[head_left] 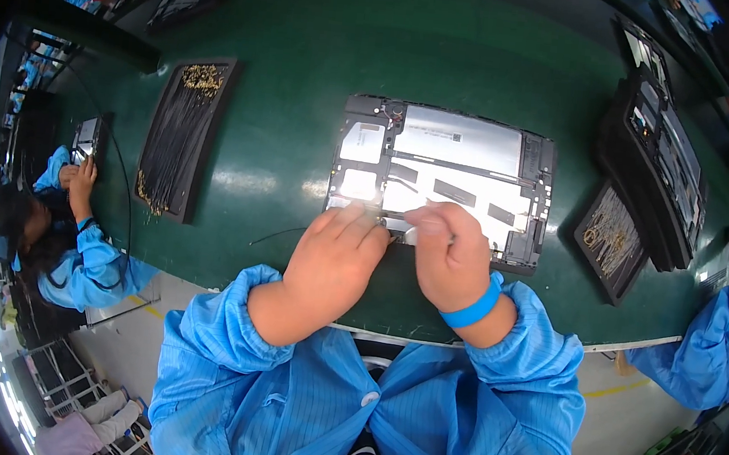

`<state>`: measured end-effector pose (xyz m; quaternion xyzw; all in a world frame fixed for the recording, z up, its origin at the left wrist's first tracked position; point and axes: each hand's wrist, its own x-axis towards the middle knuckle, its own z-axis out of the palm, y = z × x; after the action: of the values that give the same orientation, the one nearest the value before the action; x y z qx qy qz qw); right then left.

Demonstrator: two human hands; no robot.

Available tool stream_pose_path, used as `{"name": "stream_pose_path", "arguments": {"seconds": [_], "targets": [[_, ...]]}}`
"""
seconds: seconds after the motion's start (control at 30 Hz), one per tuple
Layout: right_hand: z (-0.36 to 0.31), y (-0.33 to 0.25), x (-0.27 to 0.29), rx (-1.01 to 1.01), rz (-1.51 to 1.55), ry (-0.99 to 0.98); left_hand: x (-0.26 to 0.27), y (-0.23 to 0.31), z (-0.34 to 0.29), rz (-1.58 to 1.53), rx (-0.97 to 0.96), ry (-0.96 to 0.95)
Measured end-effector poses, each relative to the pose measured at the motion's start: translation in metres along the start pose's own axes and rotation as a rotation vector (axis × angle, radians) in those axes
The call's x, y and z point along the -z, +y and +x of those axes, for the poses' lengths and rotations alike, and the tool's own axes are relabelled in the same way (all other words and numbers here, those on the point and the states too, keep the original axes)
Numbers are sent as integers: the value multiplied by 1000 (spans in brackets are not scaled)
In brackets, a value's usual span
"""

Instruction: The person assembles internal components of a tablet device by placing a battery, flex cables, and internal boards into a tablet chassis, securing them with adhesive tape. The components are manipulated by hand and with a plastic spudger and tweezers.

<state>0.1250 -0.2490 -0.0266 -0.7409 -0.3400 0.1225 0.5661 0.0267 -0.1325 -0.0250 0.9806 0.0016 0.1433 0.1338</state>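
An opened tablet chassis (pixel 517 242), black-framed with silver battery panels, lies on the green workbench before me. My left hand (pixel 331 255) is closed at its near-left edge, fingers together and pointing down onto the frame. Out from under that hand, to the left, runs a thin black cable (pixel 278 234); the fingers hide the rest of it. Just to the right, my right hand (pixel 452 252) is pinched over the chassis's near edge, with a blue band round the wrist. Whatever is between its fingertips is hidden.
To the left stands a black tray (pixel 223 113) of thin black cables with gold ends. At right, another cable tray (pixel 613 291) sits beside stacked black trays (pixel 604 158) holding more chassis. Co-workers in blue sit at left (pixel 84 266) and right (pixel 699 356).
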Motion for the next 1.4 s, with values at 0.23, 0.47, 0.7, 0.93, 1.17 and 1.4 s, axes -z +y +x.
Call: {"name": "stream_pose_path", "arguments": {"seconds": [0.23,0.47,0.7,0.93,1.17,1.4], "targets": [[10,-6,-6,352,-289,-231,-2,-3,-4,79,-14,-82],[11,7,0,-325,342,29,19,9,-16,-352,336,-37],[12,5,-1,-399,506,99,6,-12,-33,-1591,1449,216],[10,9,3,-401,600,92,15,-10,-12,-1160,1297,327],[11,7,5,-399,608,85,17,25,-52,-1448,1281,-288],[14,2,4,-496,623,59,4,0,-24,-1403,1271,-309]]}}
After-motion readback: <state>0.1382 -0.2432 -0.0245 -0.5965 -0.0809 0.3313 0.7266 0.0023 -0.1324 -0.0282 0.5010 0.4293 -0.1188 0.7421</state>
